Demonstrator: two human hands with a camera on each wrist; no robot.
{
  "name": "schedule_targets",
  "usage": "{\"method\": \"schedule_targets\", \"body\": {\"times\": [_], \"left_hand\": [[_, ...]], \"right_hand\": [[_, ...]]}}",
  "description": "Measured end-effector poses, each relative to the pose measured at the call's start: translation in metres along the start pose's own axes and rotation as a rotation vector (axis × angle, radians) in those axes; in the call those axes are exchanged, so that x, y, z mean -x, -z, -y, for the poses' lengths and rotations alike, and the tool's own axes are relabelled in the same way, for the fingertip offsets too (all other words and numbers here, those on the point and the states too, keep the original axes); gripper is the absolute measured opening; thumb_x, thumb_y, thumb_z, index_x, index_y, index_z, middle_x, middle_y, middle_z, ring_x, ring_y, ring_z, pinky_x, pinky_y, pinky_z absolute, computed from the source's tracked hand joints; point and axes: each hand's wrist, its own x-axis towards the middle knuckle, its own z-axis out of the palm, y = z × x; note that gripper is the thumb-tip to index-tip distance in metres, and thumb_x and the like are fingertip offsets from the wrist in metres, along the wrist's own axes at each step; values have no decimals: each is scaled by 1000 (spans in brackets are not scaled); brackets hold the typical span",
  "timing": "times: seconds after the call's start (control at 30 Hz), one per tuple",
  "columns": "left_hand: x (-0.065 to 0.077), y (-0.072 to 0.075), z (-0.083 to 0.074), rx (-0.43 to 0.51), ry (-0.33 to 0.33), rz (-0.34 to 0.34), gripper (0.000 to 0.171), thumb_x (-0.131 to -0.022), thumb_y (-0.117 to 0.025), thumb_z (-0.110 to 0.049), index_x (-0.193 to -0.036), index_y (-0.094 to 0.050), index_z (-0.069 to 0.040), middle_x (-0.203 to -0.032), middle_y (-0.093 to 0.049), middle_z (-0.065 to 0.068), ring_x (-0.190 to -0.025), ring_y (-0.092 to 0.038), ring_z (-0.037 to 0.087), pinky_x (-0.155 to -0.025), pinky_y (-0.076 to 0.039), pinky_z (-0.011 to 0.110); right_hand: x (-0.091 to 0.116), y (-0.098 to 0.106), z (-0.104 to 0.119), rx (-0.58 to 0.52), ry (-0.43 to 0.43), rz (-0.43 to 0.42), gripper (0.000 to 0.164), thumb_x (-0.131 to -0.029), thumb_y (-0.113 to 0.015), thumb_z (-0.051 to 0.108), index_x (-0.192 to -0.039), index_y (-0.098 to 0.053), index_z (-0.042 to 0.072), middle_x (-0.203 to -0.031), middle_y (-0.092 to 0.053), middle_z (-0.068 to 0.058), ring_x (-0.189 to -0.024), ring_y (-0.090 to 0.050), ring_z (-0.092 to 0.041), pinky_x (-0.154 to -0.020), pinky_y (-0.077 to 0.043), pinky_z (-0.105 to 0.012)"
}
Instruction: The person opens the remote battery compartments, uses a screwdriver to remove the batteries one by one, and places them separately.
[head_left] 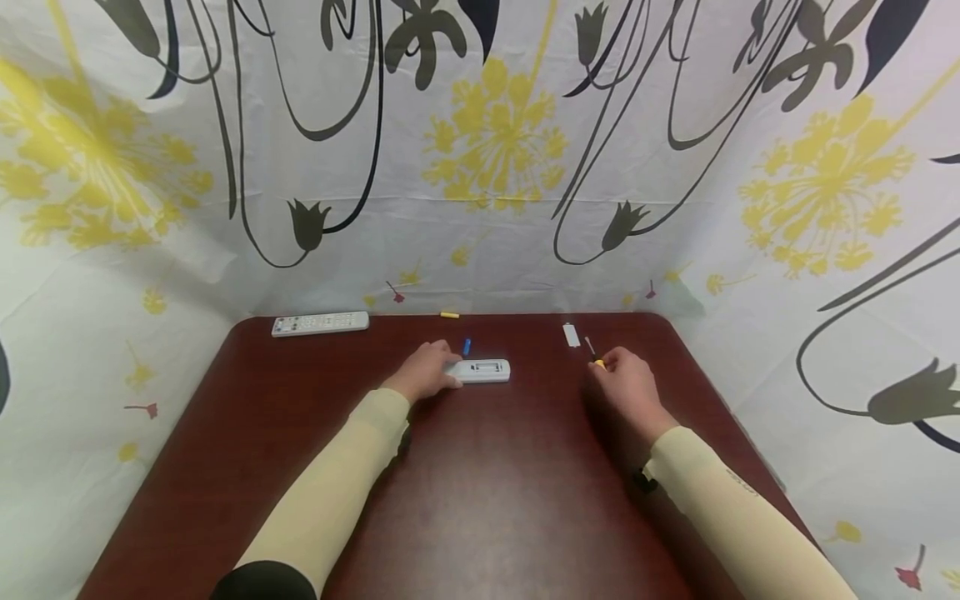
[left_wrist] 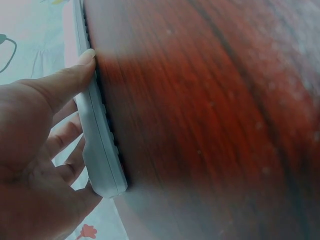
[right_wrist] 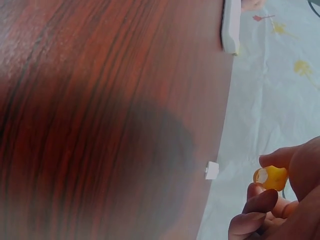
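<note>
Left grip (head_left: pixel 429 372) is pinching the remote (head_left: pixel 478 374) by one end: thumb along the near long side, fingers behind. Remote's in the far half of the tabletop (head_left: pixel 487 475), around 12 o'clock, loose end aimed at 3. Looks: pale grey-white, slim, rounded ends, seam line down the side. Back is up with an uncovered bay (head_left: pixel 487 367), dark marks inside, too small to read. Button bumps face the tabletop; can't tell if they touch it.

Right grip (head_left: pixel 628 385) is out at the remote's 3 o'clock, pinching a screwdriver (head_left: pixel 599 362) between thumb and fingertips. Yellow handle, pale butt end, thin shaft pointing about 11 o'clock, well apart from the remote.

Around the remote: small blue cylinder (head_left: pixel 467 347) just beside at 11, yellow cylinder (head_left: pixel 450 315) farther out at 11 by the back edge, white cover (head_left: pixel 572 335) at 2, second remote (head_left: pixel 321 324), keys up, near 10.
</note>
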Motion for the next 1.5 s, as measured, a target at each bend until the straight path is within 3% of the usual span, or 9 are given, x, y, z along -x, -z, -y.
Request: {"method": "schedule_targets", "body": {"times": [0.77,1.5], "left_hand": [[0,-1,1,-7,-5,-8,50,-100,-86,-32,-145,-74,-14,-127,-63,8,-116,-56,27,-106,-51,45],[-1,-3,1,-12,9,-8,50,-100,-86,-33,-146,-74,-14,-127,-63,8,-116,-56,27,-107,-51,44]], "right_hand": [[0,1,-1,0,-11,10,32,-109,-71,33,-110,-66,2,-102,-71,-17,-90,-64,-33,-83,-56,-49],[-3,-27,-19,108,-14,61,28,-105,-71,33,-107,-68,5,-97,-73,-12,-82,-65,-31,-78,-54,-51]]}}
